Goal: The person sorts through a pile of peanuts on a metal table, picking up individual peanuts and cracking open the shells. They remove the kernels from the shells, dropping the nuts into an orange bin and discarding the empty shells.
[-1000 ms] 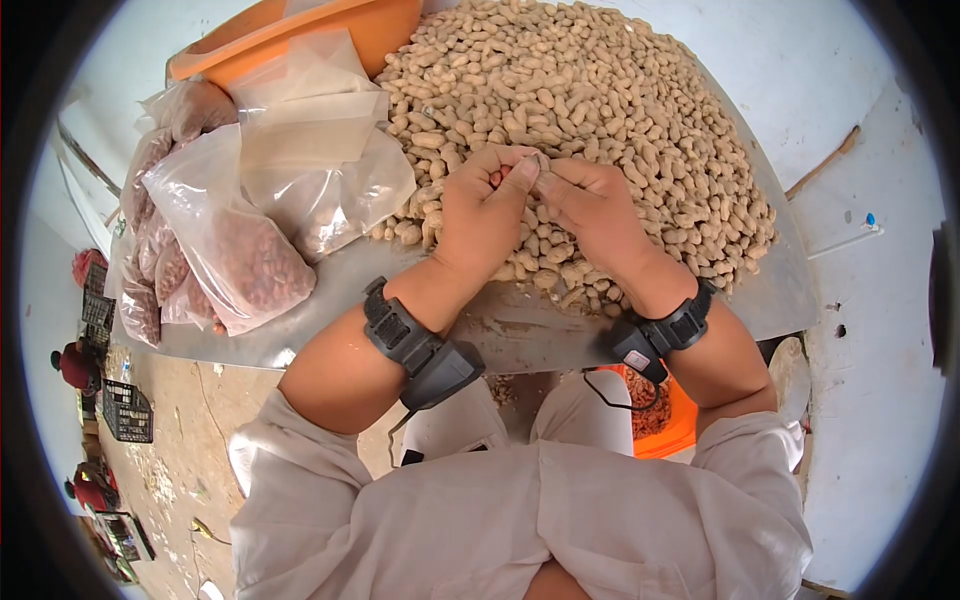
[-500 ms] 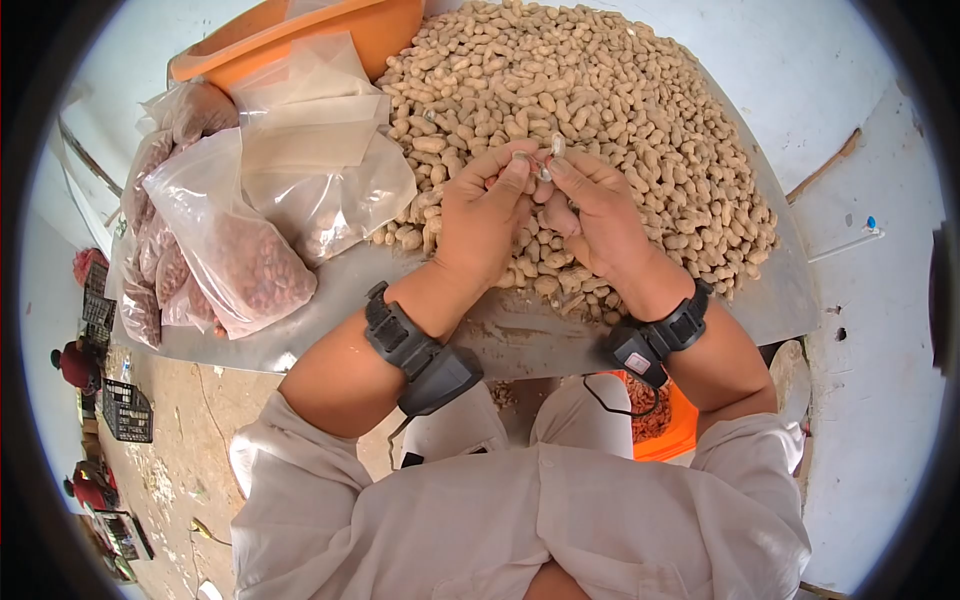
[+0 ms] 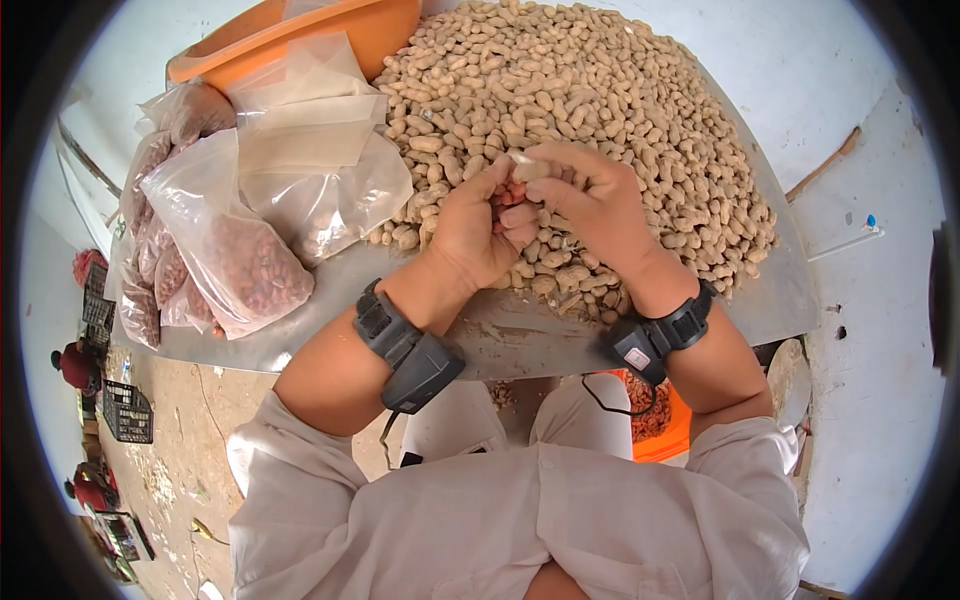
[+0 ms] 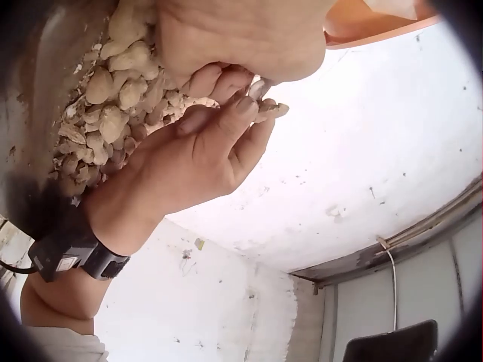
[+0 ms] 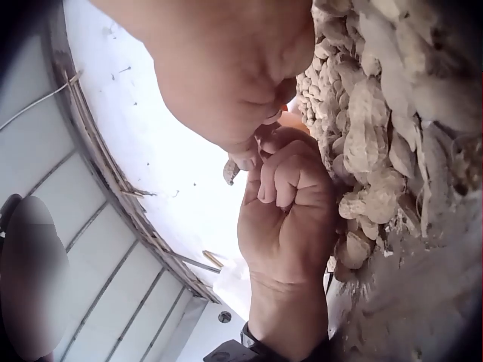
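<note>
"Where was the peanut shell [image 3: 534, 171]?"
"Over the peanut pile [image 3: 665, 130], pinched in the right hand [image 3: 600, 205]; the left hand [image 3: 474, 232] curled round red kernels [image 3: 508, 194]."
"And its feel?"
"Light, stiff (brittle too, I judged); best pinched by its sides; its long axis seemed to slant forward and leftward, one end past the fingertips."

i see room between the forearms [image 3: 330, 378] over the worktop [image 3: 530, 340] edge; the peanut heap [image 3: 580, 85] blocks ahead, bags [image 3: 262, 270] and orange tub [image 3: 290, 48] the left.
</note>
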The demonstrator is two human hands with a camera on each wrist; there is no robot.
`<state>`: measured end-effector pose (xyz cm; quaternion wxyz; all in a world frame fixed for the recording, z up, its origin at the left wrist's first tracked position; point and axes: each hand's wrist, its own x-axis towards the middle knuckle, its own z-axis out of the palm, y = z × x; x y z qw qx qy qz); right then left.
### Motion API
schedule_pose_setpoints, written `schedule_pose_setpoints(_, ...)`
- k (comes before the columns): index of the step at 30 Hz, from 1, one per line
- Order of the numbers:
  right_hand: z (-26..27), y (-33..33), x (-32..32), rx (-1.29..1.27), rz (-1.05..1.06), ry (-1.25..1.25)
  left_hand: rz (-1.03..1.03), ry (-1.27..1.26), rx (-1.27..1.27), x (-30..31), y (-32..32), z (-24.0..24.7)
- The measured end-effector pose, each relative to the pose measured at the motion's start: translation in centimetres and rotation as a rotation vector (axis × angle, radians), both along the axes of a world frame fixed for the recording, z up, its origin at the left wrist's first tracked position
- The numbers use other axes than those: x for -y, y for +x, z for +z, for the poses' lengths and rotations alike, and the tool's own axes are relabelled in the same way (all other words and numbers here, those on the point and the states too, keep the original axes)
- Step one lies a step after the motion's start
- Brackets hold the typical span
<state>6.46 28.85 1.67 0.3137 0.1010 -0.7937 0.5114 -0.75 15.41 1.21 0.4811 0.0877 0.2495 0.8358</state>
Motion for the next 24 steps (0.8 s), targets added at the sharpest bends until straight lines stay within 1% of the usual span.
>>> schedule_pose_setpoints(3,0.4,0.3,-1.0,0.185,0.230,-0.695,-0.004,0.035,-0.020,0.2,-0.7,-0.6)
schedule_pose_setpoints(5,0.7,0.3,-1.7,0.120,0.400,-0.988,-0.029,0.099,-0.065,0.3,-1.3,-1.0)
schedule_pose_setpoints(6,0.8,0.2,-2.1,0.084,0.484,-1.134,-0.017,0.091,-0.081,0.4,-1.3,-0.9)
schedule_pose_setpoints(9,0.9,0.0,-3.1,0.078,0.693,-1.312,0.011,0.073,-0.093,0.5,-1.0,-0.5)
schedule_pose_setpoints(12,1.9,0.7,-2.3,0.060,0.508,-1.353,0.016,0.076,-0.045,0.5,-0.9,-0.5)
schedule_pose_setpoints(15,1.8,0.4,-2.9,0.004,0.407,-1.355,0.029,0.083,-0.018,0.5,-1.3,-0.7)
schedule_pose_setpoints(18,1.2,0.0,-4.7,0.051,0.260,-1.228,0.071,0.065,-0.012,0.5,-1.4,-0.7)
schedule_pose_setpoints(21,1.3,0.1,-5.7,0.169,0.138,-0.954,0.079,0.070,-0.017,0.5,-1.4,-0.6)
schedule_pose_setpoints(24,1.5,-0.2,-5.7,0.381,-0.018,-0.506,0.078,0.073,-0.018,0.5,-1.4,-0.6)
